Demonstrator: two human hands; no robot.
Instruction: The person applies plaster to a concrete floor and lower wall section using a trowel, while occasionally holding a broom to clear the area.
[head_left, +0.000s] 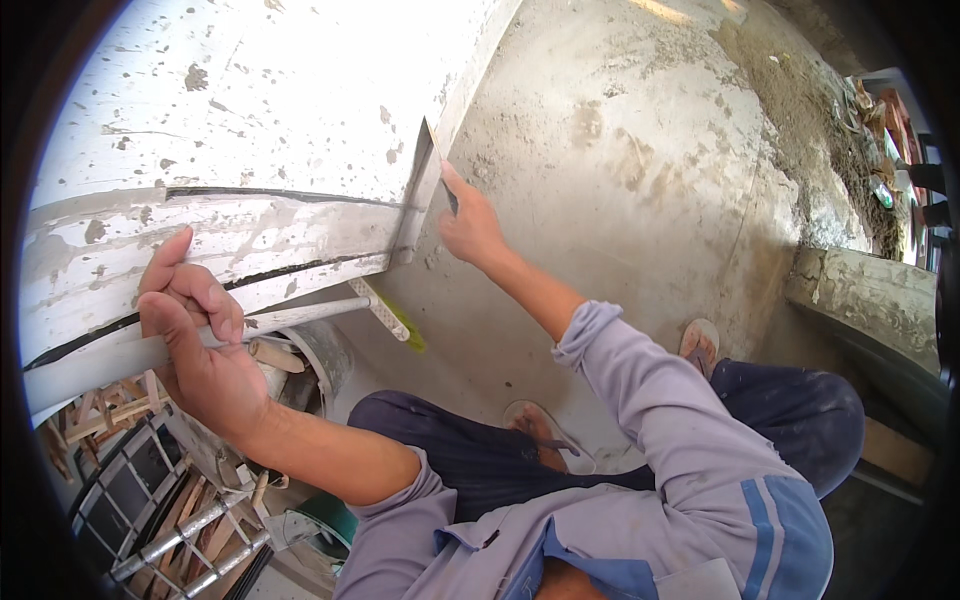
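Observation:
My right hand [468,218] is closed around the handle of a flat trowel [434,140], with the forefinger stretched along it. The thin blade lies against the corner edge of a white, mortar-spotted panel [300,90]; part of the tool is hidden by my fingers. On the left, my left hand [215,370] curls round a pale pipe [95,372], palm upward and forefinger raised. Just above that hand, a white-smeared board [110,245] runs along the panel's lower side, with dark gaps beside it.
A grey bucket [322,355] stands beneath the pipe, near a perforated white strip [385,312]. Wood scraps and a metal frame [190,540] fill the lower left. Mortar stains mark the concrete floor [640,150]. A concrete ledge [865,300] and rubble [810,110] lie to the right.

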